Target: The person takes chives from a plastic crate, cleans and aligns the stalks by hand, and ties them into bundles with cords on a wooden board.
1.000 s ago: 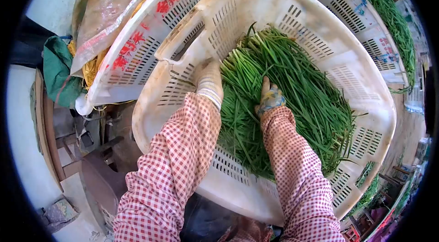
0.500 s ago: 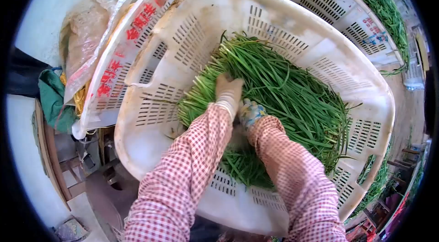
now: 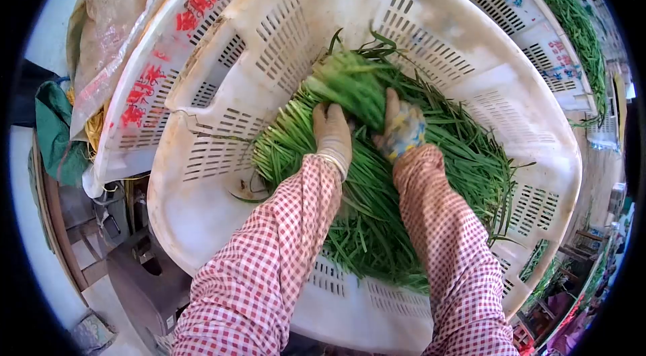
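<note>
A large white plastic basket point(image 3: 195, 235) holds a thick layer of long green chives point(image 3: 464, 154), their pale cut ends toward the left. In its middle, a raised bunch of chives point(image 3: 360, 87) is blurred by motion. My left hand point(image 3: 332, 134), in a pale glove, bends its fingers against the near side of this bunch; its fingertips are partly hidden. At the bunch's right end, my right hand point(image 3: 402, 128), in a glove with blue and yellow patches, closes round the stalks with its thumb up. Both sleeves are red-and-white checked.
Another white basket with red writing point(image 3: 145, 97) leans close on the left, beside a plastic sack point(image 3: 111, 26) and a green cloth point(image 3: 60, 137). At the upper right stands a further basket point(image 3: 511, 6) heaped with greens. A brown stool-like object point(image 3: 145, 275) is at the lower left.
My right hand has moved up and right, and a bunch of chives has come up between my hands. My left hand has loosened from its fist and shifted slightly.
</note>
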